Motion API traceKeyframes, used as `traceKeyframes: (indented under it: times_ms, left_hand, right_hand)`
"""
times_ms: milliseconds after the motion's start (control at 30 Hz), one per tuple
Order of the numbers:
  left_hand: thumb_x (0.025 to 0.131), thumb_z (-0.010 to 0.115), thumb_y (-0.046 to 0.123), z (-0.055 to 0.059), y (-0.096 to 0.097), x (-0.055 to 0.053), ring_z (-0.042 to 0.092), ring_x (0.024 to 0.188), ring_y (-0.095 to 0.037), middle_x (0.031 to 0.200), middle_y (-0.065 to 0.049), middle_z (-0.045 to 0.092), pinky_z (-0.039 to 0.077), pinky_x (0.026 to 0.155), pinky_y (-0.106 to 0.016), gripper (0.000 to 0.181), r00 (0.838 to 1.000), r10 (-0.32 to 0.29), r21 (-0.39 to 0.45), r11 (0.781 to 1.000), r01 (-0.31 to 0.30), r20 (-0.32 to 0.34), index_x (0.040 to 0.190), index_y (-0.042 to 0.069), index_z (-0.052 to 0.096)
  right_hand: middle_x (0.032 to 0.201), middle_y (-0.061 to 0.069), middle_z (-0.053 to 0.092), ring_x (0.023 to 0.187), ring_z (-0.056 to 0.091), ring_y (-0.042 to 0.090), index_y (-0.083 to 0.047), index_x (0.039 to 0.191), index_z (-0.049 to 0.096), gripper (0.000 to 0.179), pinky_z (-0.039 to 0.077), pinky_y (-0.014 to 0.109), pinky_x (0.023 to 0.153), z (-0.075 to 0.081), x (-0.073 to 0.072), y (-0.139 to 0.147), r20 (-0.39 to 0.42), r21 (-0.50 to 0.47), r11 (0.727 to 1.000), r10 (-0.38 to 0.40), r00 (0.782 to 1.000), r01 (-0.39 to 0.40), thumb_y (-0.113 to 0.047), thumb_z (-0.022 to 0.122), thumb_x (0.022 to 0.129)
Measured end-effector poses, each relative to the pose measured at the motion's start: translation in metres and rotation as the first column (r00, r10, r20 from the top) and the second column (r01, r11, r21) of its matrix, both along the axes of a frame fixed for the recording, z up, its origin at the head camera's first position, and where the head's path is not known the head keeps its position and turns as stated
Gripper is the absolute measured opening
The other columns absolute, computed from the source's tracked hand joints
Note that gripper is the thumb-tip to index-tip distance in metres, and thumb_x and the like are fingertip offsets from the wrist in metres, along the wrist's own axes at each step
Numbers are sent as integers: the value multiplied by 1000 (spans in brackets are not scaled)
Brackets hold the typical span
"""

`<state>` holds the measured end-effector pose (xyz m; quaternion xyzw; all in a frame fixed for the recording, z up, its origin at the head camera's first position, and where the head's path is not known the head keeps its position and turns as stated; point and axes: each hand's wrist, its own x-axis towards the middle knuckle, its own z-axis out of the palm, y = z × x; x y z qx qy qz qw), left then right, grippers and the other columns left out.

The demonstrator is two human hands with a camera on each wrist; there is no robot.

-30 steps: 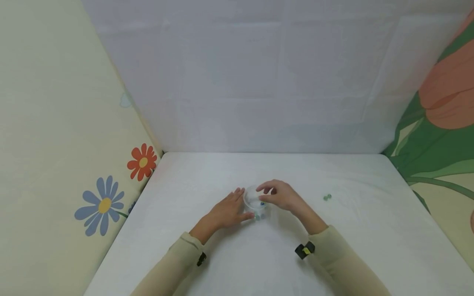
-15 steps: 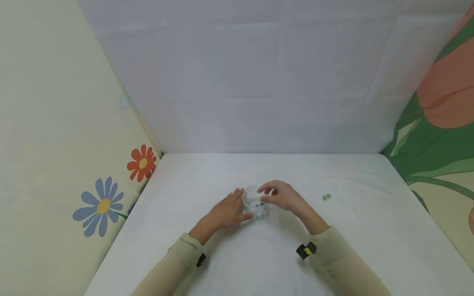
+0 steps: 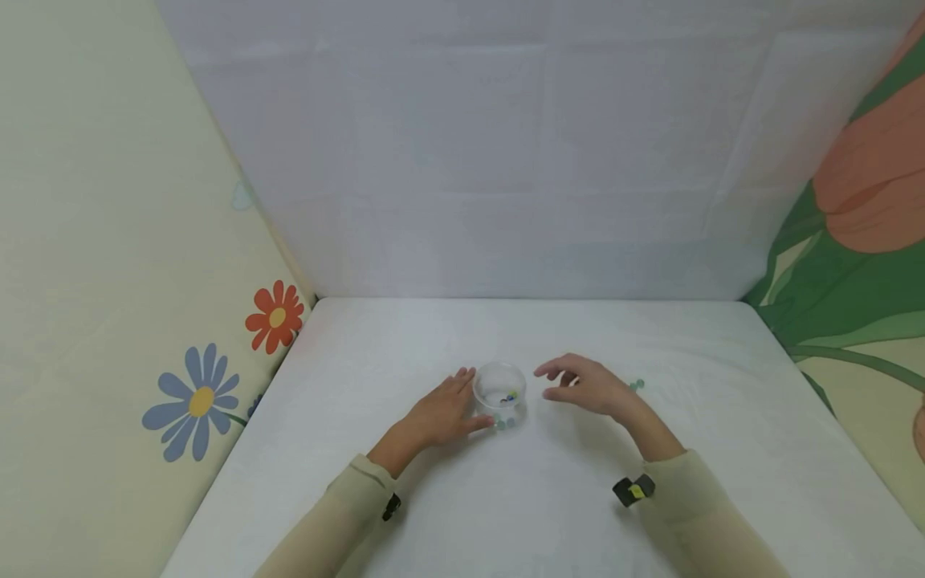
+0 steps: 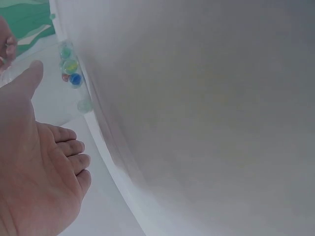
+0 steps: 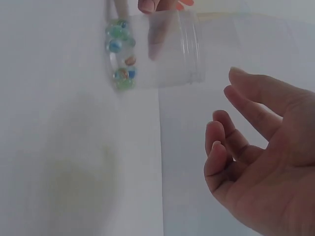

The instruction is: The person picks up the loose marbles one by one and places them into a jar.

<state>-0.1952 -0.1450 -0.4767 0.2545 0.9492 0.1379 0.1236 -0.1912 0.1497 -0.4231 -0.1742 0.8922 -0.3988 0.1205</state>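
Note:
A clear plastic jar (image 3: 522, 393) stands upright on the white table, its top uncovered. Several glass marbles (image 5: 114, 45), green, blue and brownish, lie on its bottom. My left hand (image 3: 442, 413) rests against the jar's left side, fingers extended behind it and thumb along its front. To the right of the jar, my right hand (image 3: 587, 387) hovers above the table with loosely bent fingers. Nothing sits between its thumb and fingertips in the right wrist view. Just past my right wrist lie green marbles (image 3: 639, 384), partly covered by it.
The white table (image 3: 390, 337) backs onto a white sheet (image 3: 520, 160). On the left is a cream wall (image 3: 94, 160) with painted flowers, and at the right a tulip mural (image 3: 867, 281). A dark wrist device (image 3: 633, 490) hangs below my right sleeve.
My right hand has moved off the jar's rim to the right, uncovering the opening and coming nearer the green marbles. My left hand and the jar have stayed in place.

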Motion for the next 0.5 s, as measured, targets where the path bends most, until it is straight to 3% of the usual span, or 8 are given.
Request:
traceKeyframes:
  times_ms: [500]
  left_hand:
    - [99,49,64,0,-1,0,14,156,-29,168,-15,17,15,128,-41,95,1000,-21,-17,1000,21,-8,160,-1,19]
  right_hand:
    - [109,11,65,95,58,17,-8,133,65,41,54,29,80,-5,6,73,-44,108,990,91,995,-86,-19,74,94]
